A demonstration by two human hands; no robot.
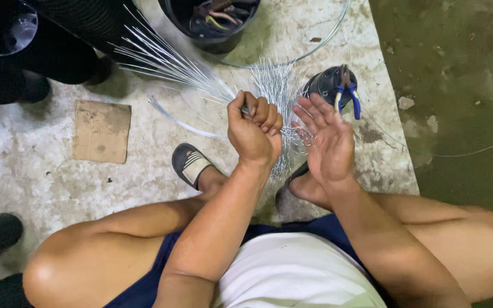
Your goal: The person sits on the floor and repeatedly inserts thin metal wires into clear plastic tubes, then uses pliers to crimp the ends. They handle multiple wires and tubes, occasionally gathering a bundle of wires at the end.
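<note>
Wire bundle gripped, right palm flat

Left hand [254, 131] fingers clamped on wire bundle [169, 61], strands fanning up-left above the concrete floor [47, 177]. Right hand [327, 140] fingers apart, palm beside the cut ends. Best keep grip tight, tap ends square. Pliers [346, 94] near, on a black container.

The left hand [254, 132] is closed in a tight fist, forearm reaching forward between the bent bare knees. The right hand [327, 140] is open, its fingers [310, 114] spread, the palm turned toward the left one.
</note>
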